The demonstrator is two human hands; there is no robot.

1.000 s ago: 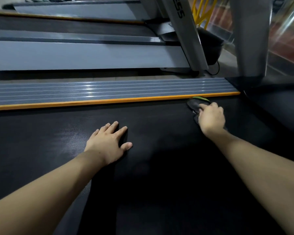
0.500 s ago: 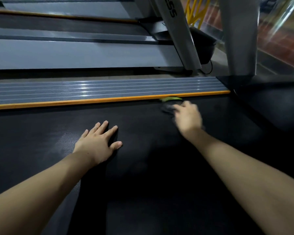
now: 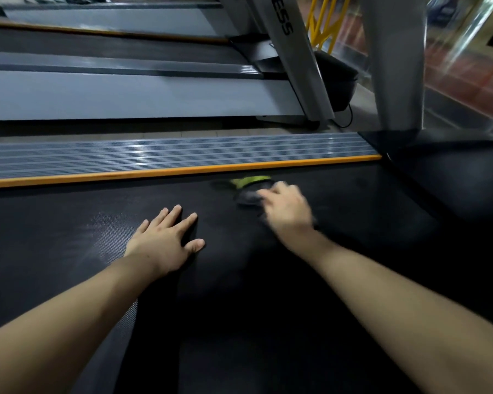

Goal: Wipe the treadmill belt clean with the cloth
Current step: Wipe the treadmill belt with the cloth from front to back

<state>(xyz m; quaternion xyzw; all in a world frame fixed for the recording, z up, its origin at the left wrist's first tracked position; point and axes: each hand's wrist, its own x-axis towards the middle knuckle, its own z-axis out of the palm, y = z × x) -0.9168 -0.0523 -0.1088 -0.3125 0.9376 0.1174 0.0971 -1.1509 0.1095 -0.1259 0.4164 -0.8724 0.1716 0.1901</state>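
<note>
Right hand [image 3: 286, 207] w/ cloth [image 3: 249, 191] swept left along belt [image 3: 268, 308], nearer left hand [image 3: 165, 243].

Left hand [image 3: 165, 243] lies flat, fingers [image 3: 174, 213] spread, on the black treadmill belt [image 3: 268, 322]. Right hand [image 3: 288, 210], blurred, presses a dark cloth [image 3: 249, 194] with a green edge against the belt, just beside the orange-edged side rail [image 3: 168, 157].

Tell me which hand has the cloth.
The right hand, blurred near the orange strip, presses the cloth; the left hand lies flat, empty.
</note>
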